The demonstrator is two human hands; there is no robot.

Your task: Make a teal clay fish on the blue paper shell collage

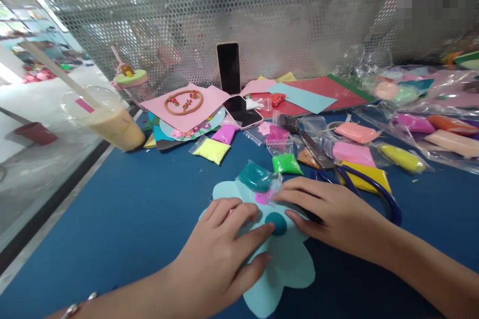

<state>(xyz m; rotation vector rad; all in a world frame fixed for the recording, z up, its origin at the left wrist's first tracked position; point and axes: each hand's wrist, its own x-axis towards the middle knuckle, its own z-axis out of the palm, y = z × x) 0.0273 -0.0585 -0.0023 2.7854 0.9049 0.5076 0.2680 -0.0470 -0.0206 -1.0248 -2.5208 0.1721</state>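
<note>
On the blue table lies a light-blue flower-shaped paper cutout (295, 261). A flat teal clay disc (277, 223) sits on it. My left hand (224, 249) rests on the cutout with its fingers apart, the index fingertip at the disc's left edge. At the right edge of the paper, my right hand (325, 204) has its fingers stretched out, holding nothing that I can see. Its fingertips are beside a bag of teal clay (255, 176) and a small pink-purple clay piece (263, 197). My left fingers hide part of the paper.
Blue-handled scissors (374, 187) lie behind my right hand among several clay packets, including green (286, 163) and yellow (211, 150). A drink cup (108, 119) stands at the left edge. One phone (228, 68) leans on the perforated metal panel (299, 25); another phone (244, 112) lies flat.
</note>
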